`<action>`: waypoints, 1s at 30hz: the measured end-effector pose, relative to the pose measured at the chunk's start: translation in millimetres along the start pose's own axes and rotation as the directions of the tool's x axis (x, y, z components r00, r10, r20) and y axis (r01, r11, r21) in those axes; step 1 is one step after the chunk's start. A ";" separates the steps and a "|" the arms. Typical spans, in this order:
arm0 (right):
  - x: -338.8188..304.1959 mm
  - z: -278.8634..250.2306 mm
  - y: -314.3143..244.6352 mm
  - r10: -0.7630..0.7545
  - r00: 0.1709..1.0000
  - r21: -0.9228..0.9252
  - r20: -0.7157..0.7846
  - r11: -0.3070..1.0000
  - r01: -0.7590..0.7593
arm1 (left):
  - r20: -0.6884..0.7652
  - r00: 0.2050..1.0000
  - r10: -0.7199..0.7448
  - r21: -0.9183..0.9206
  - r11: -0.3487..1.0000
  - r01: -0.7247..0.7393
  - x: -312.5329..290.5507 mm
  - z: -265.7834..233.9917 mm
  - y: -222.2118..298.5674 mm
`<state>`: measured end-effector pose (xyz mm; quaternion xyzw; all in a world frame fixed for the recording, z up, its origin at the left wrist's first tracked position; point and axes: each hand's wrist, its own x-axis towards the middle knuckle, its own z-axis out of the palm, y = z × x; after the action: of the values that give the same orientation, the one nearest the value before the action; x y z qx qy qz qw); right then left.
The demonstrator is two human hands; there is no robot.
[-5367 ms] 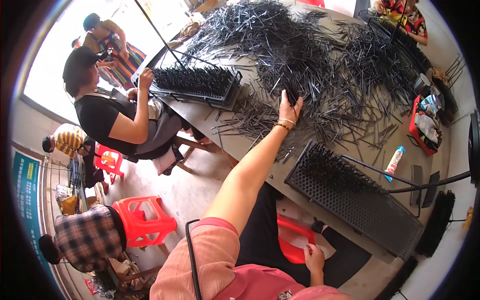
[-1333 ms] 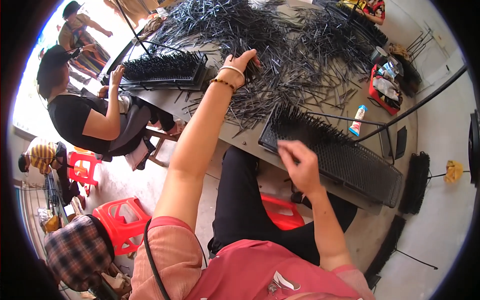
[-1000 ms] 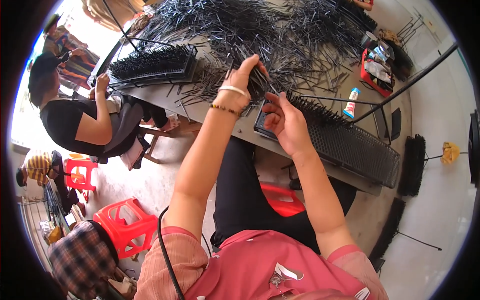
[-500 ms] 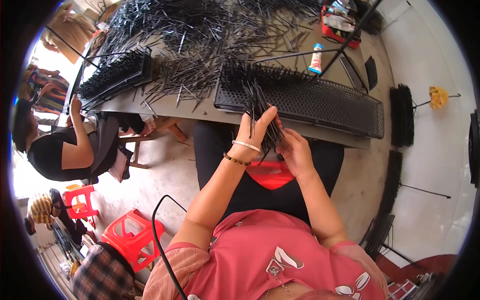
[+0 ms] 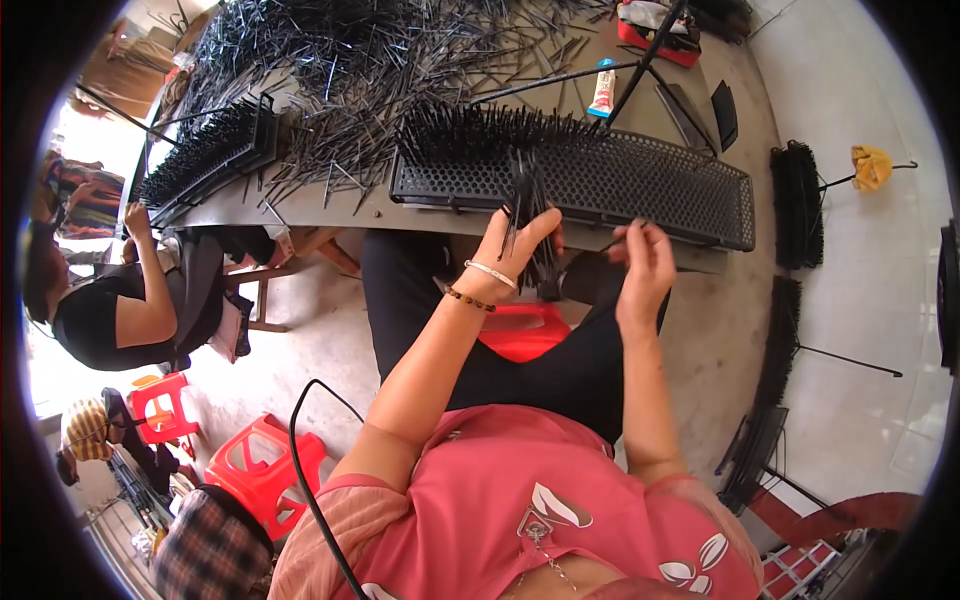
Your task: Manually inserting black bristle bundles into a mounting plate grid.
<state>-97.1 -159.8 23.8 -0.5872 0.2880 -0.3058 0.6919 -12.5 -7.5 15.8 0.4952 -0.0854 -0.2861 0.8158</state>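
Note:
My left hand [image 5: 515, 245] is closed round a bundle of thin black strips [image 5: 530, 190] that sticks out above and below the fist. Just beyond it, along the table's near edge, lies a long black perforated rack [image 5: 660, 185]. Many black strips [image 5: 480, 130] stand upright in the holes of its left and rear part; holes at the right and front show bare. My right hand [image 5: 645, 265] is raised apart from the bundle, near the rack's front edge. Its fingers are pinched, and a short dark end, seemingly one strip, shows at the fingertips.
Loose black strips [image 5: 340, 150] are heaped over the table. A second filled rack [image 5: 215, 150] lies at the left, by a seated person [image 5: 120, 310]. Black rods [image 5: 650, 65] rise behind my rack, near a small wrapped packet [image 5: 603, 88] and a red box [image 5: 660, 42]. Red stools [image 5: 265, 470] stand behind left.
My right hand has moved away from the bundle, to the right and up toward the rack. The left hand still grips the bundle. The whole view has shifted slightly.

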 end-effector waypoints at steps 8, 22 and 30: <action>86.4 64.4 -9.7 -0.390 0.886 -0.068 0.250 0.906 0.417 | 0.116 0.975 -0.191 0.229 0.960 0.161 -2.1 13.5 15.1; 126.8 94.9 17.3 -0.455 0.820 -0.114 0.346 0.847 0.519 | -0.009 0.897 -0.443 0.008 0.897 0.443 5.2 -9.1 6.4; 126.6 95.8 23.5 -0.477 0.780 -0.239 0.406 0.768 0.594 | 0.056 0.917 -0.394 0.019 0.919 0.394 5.0 -13.6 1.3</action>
<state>59.4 -192.4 9.5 -0.8012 0.0392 -0.3357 0.4939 -2.1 0.5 9.6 0.4966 -0.0087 -0.4584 0.7370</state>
